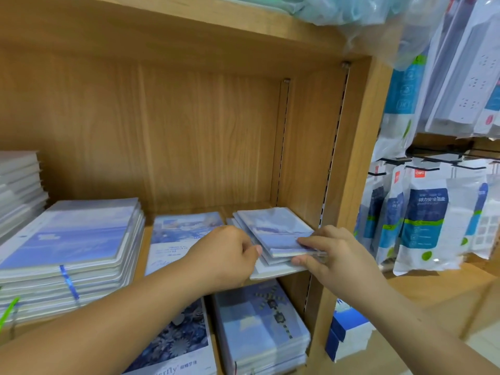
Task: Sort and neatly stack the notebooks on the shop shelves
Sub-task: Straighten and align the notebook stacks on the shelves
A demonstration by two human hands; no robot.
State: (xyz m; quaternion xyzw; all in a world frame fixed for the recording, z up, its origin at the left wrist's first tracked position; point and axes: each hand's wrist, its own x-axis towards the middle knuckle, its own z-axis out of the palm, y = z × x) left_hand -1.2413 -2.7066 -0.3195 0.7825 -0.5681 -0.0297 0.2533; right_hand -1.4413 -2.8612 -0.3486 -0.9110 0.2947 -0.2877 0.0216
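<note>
A small stack of pale blue notebooks (pixel 273 234) lies at the right end of the wooden shelf (pixel 230 209), its front corner sticking out over the edge. My right hand (pixel 332 255) pinches the stack's near right corner, fingers on top and thumb below. My left hand (pixel 230 255) is curled against the stack's left edge, thumb touching it. Just left of it lies a single blue and white notebook (pixel 176 239), partly hidden by my left wrist. A taller pile of larger blue notebooks (pixel 67 247) sits further left.
A grey-white stack (pixel 19 185) stands at the far left. On the shelf below lie a flower-cover notebook (pixel 176 345) and a blue stack (pixel 259 326). The cabinet's side wall (pixel 305 163) is right beside the small stack. Packaged goods (pixel 424 220) hang to the right.
</note>
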